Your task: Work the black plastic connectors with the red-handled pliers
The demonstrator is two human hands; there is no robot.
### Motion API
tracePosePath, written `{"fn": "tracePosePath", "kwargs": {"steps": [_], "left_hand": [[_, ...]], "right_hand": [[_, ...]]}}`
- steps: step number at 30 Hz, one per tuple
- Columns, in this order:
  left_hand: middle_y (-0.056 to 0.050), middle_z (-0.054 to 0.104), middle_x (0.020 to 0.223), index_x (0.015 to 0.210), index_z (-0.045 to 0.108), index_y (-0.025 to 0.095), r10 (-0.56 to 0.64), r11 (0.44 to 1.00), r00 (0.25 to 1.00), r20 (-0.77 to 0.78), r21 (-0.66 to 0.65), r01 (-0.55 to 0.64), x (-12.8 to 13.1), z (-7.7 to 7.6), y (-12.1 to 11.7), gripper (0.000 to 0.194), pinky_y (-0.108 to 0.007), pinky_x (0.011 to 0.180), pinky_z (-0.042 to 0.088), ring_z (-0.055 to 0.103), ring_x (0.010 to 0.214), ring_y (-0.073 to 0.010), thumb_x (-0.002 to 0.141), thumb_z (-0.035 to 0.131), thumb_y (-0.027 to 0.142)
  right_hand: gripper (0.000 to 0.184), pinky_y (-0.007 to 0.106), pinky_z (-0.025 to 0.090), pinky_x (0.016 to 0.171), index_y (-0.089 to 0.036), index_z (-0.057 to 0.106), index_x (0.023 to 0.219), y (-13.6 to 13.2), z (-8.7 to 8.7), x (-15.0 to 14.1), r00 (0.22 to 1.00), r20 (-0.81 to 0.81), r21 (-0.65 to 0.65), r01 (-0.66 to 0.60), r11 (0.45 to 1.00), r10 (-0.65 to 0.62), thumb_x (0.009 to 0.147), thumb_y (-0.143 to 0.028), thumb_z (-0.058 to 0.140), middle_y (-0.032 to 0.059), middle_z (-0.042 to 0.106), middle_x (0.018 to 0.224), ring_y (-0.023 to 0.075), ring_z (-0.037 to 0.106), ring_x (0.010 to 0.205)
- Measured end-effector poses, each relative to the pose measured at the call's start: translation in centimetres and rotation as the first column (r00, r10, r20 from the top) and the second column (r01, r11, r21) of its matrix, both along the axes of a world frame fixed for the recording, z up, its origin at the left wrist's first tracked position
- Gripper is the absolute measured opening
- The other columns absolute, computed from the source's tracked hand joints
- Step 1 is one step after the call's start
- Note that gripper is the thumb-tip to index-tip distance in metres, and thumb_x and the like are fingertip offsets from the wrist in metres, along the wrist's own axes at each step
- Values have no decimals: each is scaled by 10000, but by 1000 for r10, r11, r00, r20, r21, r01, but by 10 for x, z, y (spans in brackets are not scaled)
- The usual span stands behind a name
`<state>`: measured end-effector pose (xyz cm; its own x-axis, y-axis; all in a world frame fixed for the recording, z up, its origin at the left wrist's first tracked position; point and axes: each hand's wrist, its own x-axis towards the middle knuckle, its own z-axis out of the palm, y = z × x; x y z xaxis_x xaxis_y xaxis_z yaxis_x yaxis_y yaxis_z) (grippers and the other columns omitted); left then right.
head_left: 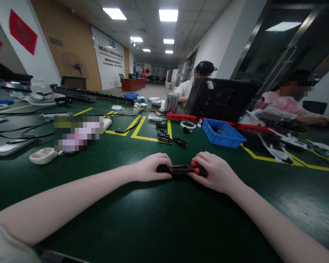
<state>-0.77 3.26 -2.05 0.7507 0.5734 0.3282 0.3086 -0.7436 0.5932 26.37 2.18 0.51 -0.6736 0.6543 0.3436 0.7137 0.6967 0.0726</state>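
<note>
My right hand (215,171) is closed around the red-and-black handles of a pair of pliers (184,168). The plier jaws point left, toward my left hand (152,167). Between the thumb and fingers of that hand is a small black part (162,168), mostly covered by the fingers. Its right end meets or lies very close to the jaw tips; I cannot tell which. Both hands are low over the green table (164,219). Beyond them lies a loose group of small black parts (164,136), with one more black piece (180,141) to its right.
A blue bin (222,133) with dark items stands beyond my right hand. To the left lie a white case (43,155), a phone (13,145) and black cables. A large black panel (222,98) stands at the back. Two other people sit across the table.
</note>
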Motion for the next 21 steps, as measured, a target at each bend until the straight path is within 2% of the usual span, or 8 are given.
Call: {"fn": "tracePosePath", "kwargs": {"steps": [14, 21], "left_hand": [[-74, 614, 1070, 950, 645, 165, 6, 1000, 1000, 15, -16, -5, 0, -2, 2, 174, -353, 899, 464, 592, 1002, -213, 828, 702, 275], [-69, 608, 1081, 957, 641, 168, -3, 1000, 1000, 15, -12, 3, -1, -3, 2, 164, -351, 905, 464, 589, 1006, -207, 847, 690, 278]], "right_hand": [[234, 325, 450, 654, -194, 615, 883, -4, -1, -6, 999, 11, -17, -36, 999, 36, 829, -421, 611, 77, 627, 864, 206, 582, 758], [310, 325, 449, 648, -179, 612, 862, -3, -1, -4, 999, 37, -33, -22, 999, 23, 850, -488, 588, 86, 623, 856, 202, 569, 742]]}}
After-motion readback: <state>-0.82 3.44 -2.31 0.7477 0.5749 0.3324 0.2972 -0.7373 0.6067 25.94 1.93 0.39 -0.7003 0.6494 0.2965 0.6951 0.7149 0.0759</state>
